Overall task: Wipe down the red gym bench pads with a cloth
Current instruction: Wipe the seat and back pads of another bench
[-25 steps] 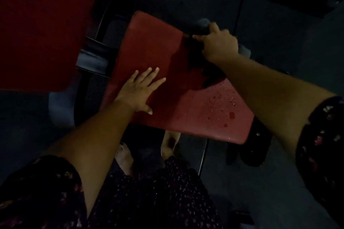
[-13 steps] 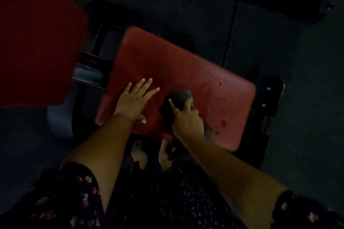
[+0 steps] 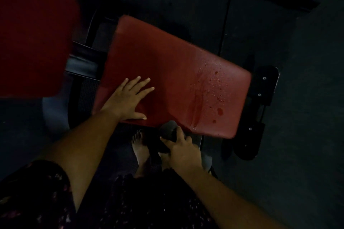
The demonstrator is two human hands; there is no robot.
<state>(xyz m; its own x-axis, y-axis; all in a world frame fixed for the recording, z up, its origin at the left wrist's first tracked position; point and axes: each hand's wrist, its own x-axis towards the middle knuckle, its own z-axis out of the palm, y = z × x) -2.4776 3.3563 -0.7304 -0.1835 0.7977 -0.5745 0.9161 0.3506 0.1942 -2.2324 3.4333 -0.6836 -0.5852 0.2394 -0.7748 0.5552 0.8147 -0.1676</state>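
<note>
A red seat pad (image 3: pixel 167 65) lies across the middle of the view, with water drops and a wet streak on its right part. My left hand (image 3: pixel 128 98) rests flat on the pad's near left area, fingers spread. My right hand (image 3: pixel 180 147) grips a dark bunched cloth (image 3: pixel 167 130) just off the pad's near edge. A second red pad (image 3: pixel 33 31), the backrest, fills the upper left, blurred and close.
The bench's black metal frame (image 3: pixel 260 98) sticks out at the right end of the seat pad, and more frame shows between the two pads. Dark floor mats surround the bench. My bare feet (image 3: pixel 141 147) stand under the near edge.
My right hand has drawn the cloth from the pad's far edge, across the surface, down off the near edge. My left hand has stayed flat on the pad.
</note>
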